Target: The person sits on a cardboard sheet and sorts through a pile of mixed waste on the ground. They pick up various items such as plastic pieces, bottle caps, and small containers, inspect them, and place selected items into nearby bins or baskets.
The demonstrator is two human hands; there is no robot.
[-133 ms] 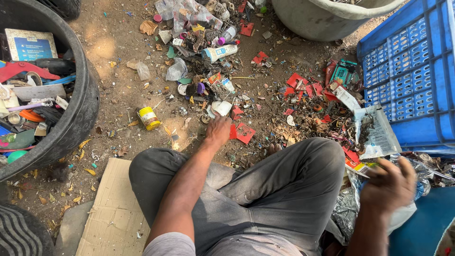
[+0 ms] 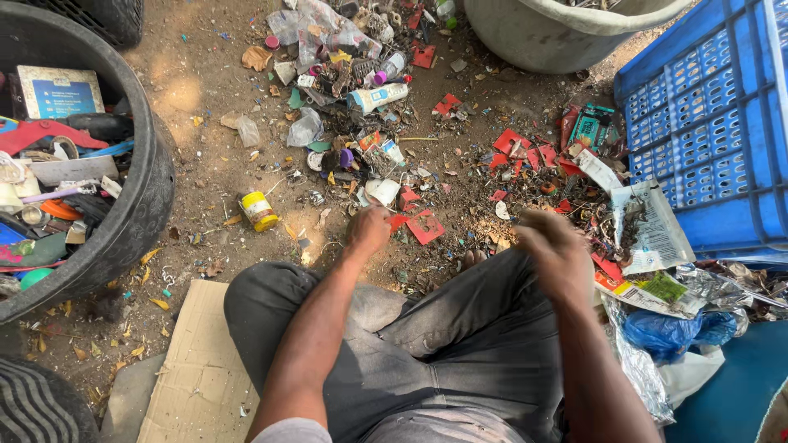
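I sit on the dirt in dark grey trousers (image 2: pixel 460 344). My left hand (image 2: pixel 368 231) reaches down to the ground with fingers curled under, its tips against a small red plastic fragment (image 2: pixel 399 220). A larger red fragment (image 2: pixel 427 228) lies just right of it. My right hand (image 2: pixel 556 246) hovers over my right knee, motion-blurred, fingers bent inward; anything in it is hidden. Scattered scrap (image 2: pixel 361 98) of plastic bits, tubes and wrappers lies ahead of both hands.
A black tyre tub (image 2: pixel 152 197) full of mixed junk stands at left. At right is a blue crate (image 2: pixel 714 139), and a grey basin (image 2: pixel 558 37) sits at top. A yellow-capped jar (image 2: pixel 258 211), flat cardboard (image 2: pixel 197 369), and foil and blue bags (image 2: pixel 665 328) lie nearby.
My right hand has swung up and left from the foil bags to above my knee. The left hand stays at the red fragments.
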